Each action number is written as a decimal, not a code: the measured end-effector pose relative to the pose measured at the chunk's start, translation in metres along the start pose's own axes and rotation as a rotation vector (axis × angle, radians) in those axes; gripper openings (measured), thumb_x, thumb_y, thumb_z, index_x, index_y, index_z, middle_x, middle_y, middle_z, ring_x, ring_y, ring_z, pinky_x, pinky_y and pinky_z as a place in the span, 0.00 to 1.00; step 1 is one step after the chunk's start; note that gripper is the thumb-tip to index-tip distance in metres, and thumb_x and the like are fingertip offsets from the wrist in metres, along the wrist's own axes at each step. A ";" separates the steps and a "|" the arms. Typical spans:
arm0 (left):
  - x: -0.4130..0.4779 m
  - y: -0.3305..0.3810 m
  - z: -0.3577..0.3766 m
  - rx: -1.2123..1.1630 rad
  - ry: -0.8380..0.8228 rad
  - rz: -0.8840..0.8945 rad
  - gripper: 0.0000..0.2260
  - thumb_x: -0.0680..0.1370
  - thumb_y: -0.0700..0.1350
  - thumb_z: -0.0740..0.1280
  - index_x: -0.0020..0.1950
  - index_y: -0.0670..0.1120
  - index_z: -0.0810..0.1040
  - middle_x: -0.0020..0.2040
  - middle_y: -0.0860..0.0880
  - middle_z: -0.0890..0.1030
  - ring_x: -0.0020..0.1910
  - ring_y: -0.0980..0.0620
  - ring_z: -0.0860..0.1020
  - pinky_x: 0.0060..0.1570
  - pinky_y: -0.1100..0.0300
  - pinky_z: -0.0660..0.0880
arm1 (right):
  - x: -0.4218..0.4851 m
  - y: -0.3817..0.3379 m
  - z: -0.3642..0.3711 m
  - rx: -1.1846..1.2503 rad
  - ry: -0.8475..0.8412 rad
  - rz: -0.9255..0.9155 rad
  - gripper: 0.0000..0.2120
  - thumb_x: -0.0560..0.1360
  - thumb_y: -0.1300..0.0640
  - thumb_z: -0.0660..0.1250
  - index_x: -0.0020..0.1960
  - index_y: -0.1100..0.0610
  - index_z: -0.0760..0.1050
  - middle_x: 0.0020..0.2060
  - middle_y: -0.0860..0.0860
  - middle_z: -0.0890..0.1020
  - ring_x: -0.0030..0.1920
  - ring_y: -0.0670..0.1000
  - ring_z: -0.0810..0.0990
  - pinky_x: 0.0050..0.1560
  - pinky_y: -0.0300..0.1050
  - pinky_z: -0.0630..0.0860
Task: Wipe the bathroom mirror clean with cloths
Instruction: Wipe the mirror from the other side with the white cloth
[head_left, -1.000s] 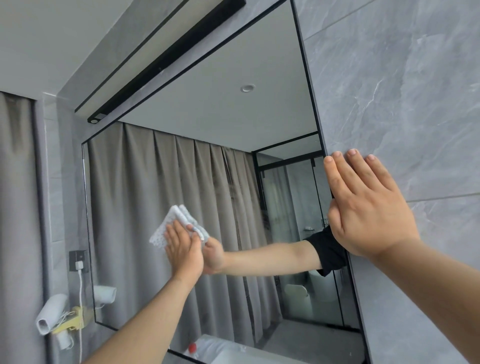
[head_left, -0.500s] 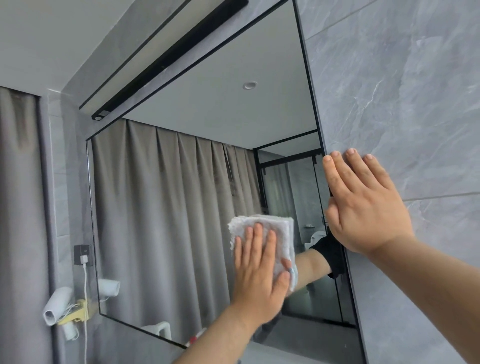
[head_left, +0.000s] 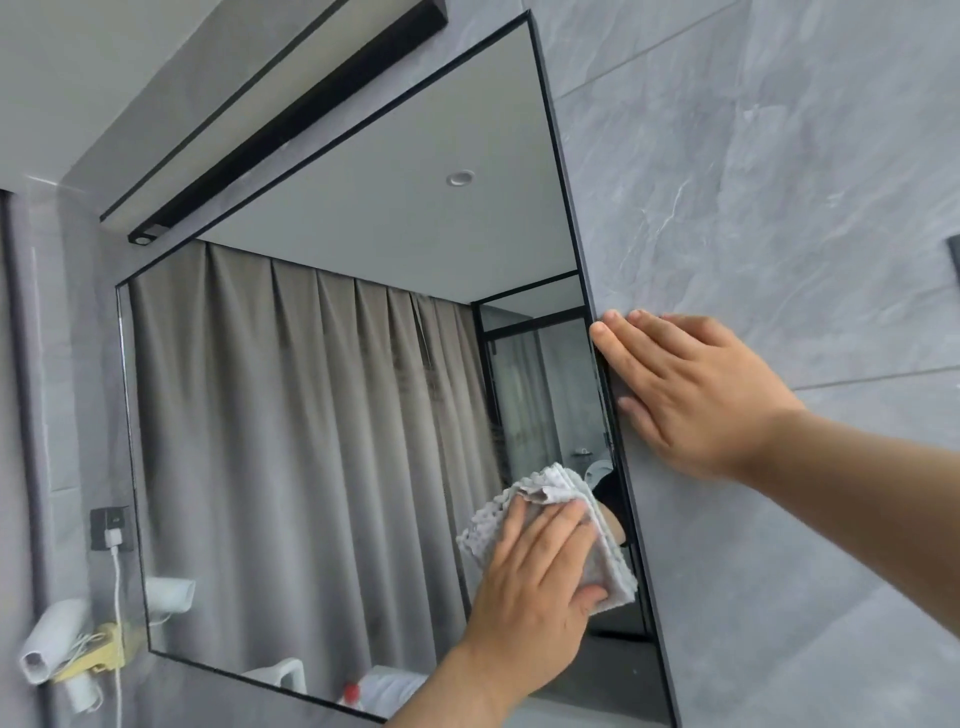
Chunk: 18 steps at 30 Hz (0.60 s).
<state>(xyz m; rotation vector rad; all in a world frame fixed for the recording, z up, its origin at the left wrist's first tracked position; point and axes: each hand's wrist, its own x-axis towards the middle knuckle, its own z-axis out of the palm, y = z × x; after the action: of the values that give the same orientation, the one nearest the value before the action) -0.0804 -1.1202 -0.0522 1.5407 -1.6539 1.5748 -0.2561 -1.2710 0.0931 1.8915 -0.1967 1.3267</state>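
Observation:
A large black-framed mirror (head_left: 322, 395) hangs on the grey tiled wall and reflects a grey curtain and a glass shower door. My left hand (head_left: 535, 597) presses a folded pale grey cloth (head_left: 597, 525) flat against the glass near the mirror's lower right corner, fingers straight, thumb on the cloth's lower edge. My right hand (head_left: 691, 395) lies flat with straight fingers on the wall tile, its fingertips at the mirror's right frame edge.
A black light bar (head_left: 291, 124) runs above the mirror. At the lower left, a white hair dryer (head_left: 52, 639) sits in a yellow holder under a wall socket (head_left: 109, 527) with a white plug and cable. A red-capped bottle (head_left: 352, 693) shows at the bottom.
My left hand has swept the cloth from the mirror's middle left rightwards and down to the lower right corner. My right hand has stayed flat at the right frame edge.

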 end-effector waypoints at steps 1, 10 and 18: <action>-0.001 0.004 0.001 0.029 -0.010 -0.049 0.25 0.81 0.55 0.63 0.73 0.40 0.69 0.76 0.45 0.68 0.77 0.48 0.63 0.78 0.46 0.53 | -0.002 0.005 -0.001 -0.020 -0.025 -0.029 0.31 0.80 0.48 0.52 0.77 0.65 0.62 0.73 0.62 0.70 0.70 0.62 0.72 0.69 0.57 0.66; 0.005 0.011 0.015 0.102 -0.082 -0.114 0.32 0.82 0.53 0.51 0.81 0.37 0.49 0.81 0.40 0.51 0.80 0.42 0.52 0.76 0.42 0.50 | -0.007 0.002 -0.006 -0.022 -0.077 0.019 0.35 0.79 0.42 0.52 0.77 0.65 0.62 0.74 0.62 0.67 0.75 0.61 0.66 0.75 0.57 0.61; 0.089 -0.034 -0.007 0.108 -0.083 -0.066 0.34 0.80 0.53 0.53 0.81 0.41 0.46 0.82 0.43 0.45 0.81 0.46 0.45 0.78 0.46 0.44 | -0.008 0.002 -0.004 0.006 -0.029 0.058 0.34 0.78 0.45 0.55 0.76 0.66 0.63 0.74 0.63 0.66 0.74 0.62 0.66 0.74 0.58 0.62</action>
<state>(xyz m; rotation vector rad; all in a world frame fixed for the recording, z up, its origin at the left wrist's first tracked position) -0.0824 -1.1449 0.0399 1.7194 -1.5663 1.6088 -0.2630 -1.2719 0.0877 1.9239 -0.2652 1.3398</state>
